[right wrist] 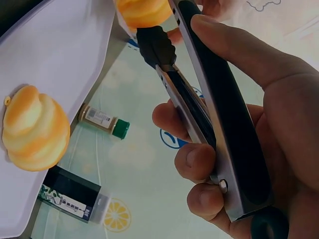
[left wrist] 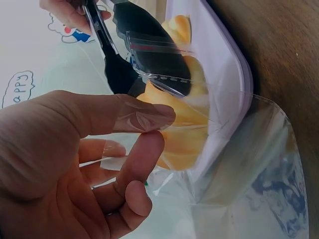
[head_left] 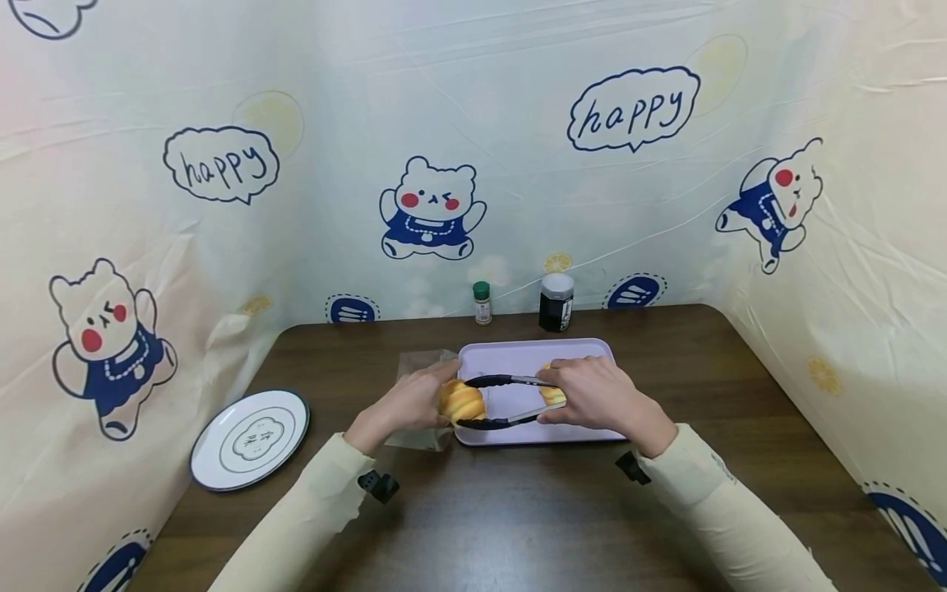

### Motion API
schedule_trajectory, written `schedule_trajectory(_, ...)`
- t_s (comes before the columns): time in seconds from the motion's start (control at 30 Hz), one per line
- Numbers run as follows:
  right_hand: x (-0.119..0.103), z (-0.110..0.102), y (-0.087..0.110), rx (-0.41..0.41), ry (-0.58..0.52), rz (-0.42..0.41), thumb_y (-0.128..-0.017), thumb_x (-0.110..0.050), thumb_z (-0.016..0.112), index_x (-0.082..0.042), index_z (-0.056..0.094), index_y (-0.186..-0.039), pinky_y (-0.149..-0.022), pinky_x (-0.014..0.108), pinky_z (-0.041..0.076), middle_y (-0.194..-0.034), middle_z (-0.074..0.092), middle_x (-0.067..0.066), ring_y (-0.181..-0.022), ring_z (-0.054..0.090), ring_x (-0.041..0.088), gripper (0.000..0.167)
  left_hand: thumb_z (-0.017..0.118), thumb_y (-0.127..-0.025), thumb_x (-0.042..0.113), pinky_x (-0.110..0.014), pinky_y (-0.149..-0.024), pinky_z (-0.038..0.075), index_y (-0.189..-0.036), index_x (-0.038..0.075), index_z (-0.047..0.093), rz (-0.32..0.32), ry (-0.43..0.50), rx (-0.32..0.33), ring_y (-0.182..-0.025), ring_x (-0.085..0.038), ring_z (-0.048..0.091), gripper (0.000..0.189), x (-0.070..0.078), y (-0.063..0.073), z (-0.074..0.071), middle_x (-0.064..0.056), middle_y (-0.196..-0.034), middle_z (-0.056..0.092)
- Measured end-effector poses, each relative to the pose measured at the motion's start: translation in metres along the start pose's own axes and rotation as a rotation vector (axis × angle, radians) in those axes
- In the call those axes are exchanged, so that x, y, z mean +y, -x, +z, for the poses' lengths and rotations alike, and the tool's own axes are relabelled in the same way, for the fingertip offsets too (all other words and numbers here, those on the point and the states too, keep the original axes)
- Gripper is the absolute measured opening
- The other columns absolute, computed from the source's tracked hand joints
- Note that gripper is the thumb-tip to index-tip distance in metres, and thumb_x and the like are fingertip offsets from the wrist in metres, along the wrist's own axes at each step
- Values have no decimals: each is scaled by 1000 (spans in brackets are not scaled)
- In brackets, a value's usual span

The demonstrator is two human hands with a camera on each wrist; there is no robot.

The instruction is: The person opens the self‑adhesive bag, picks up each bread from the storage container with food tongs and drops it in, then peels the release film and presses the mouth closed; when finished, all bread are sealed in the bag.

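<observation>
My left hand (head_left: 423, 396) pinches the edge of a clear plastic bag (left wrist: 269, 184) between thumb and forefinger, at the left end of the lilac tray (head_left: 510, 352). In my right hand (head_left: 598, 396) are black-tipped metal tongs (right wrist: 227, 109), gripped by their handles. The tong heads hold a golden bread roll (head_left: 462, 401) beside my left fingers. Through the bag's film, part of this roll shows in the left wrist view; how deep it sits in the bag I cannot tell. A second swirled bread roll (right wrist: 37, 129) lies on the tray, partly behind my right hand in the head view.
Behind the tray stand a small green-capped bottle (head_left: 482, 304) and a dark jar with a pale lid (head_left: 556, 302). A white plate with a dark rim (head_left: 222, 427) lies at the table's left edge. Printed cloth hangs around the brown table (head_left: 503, 518).
</observation>
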State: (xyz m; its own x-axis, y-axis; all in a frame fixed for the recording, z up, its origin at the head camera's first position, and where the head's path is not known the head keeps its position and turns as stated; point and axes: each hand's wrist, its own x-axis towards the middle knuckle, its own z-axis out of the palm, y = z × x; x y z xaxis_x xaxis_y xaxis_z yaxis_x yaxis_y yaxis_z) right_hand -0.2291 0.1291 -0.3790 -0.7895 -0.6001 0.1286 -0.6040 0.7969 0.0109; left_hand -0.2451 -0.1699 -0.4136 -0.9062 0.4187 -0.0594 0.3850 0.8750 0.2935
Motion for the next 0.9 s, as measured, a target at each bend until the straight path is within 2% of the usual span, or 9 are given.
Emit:
schedule_trajectory(0.2,-2,-2,0,-11,-4,-1,-77,-60,77,-20,72,-121,-54,24,44,-110,73,1,-68,58,12,60,88,-73,15,-57,-104,47,-152,9,41,-2,13,-18,-131,-35,54,93,4,0,0,-14,-153,48)
schedule_trajectory(0.43,0,1,-3,44,41,-85,-76,-58,79,-20,71,-122,-46,21,34,-101,72,-1,-60,50,10,59,89,-70,14,-55,-105,47,-152,9,41,21,39,-50,-130,-33,55,95,5,0,1,-14,-152,49)
schedule_trajectory(0.53,1,3,-4,45,39,-89,-76,-57,79,-20,71,-122,-46,20,34,-101,73,-1,-61,51,10,60,89,-71,14,-53,-106,47,-153,9,40,29,44,-62,-128,-31,55,96,5,-1,0,-13,-152,49)
schedule_trajectory(0.6,1,4,-4,40,32,-77,-77,-58,79,-20,70,-123,-47,20,35,-104,73,0,-63,53,10,61,89,-71,14,-52,-106,47,-152,8,39,27,39,-53,-127,-31,56,96,4,-1,-1,-14,-150,50)
schedule_trajectory(0.73,2,7,-1,35,19,-45,-77,-61,77,-20,69,-125,-50,23,41,-111,73,2,-66,59,13,64,90,-69,15,-49,-98,52,-152,5,39,17,19,-17,-118,-30,60,97,1,0,-3,-15,-146,53)
schedule_trajectory(0.83,3,11,3,42,14,-30,-76,-62,76,-20,70,-124,-52,25,43,-114,72,3,-65,59,13,64,90,-68,14,-49,-94,53,-151,4,39,14,20,5,-117,-31,60,98,-2,1,-4,-17,-145,53)
schedule_trajectory(0.9,4,14,5,57,2,-31,-76,-61,77,-19,70,-123,-51,25,42,-110,73,2,-63,57,11,64,91,-66,16,-51,-96,52,-151,2,39,18,13,18,-122,-35,59,100,-3,1,-4,-19,-146,52)
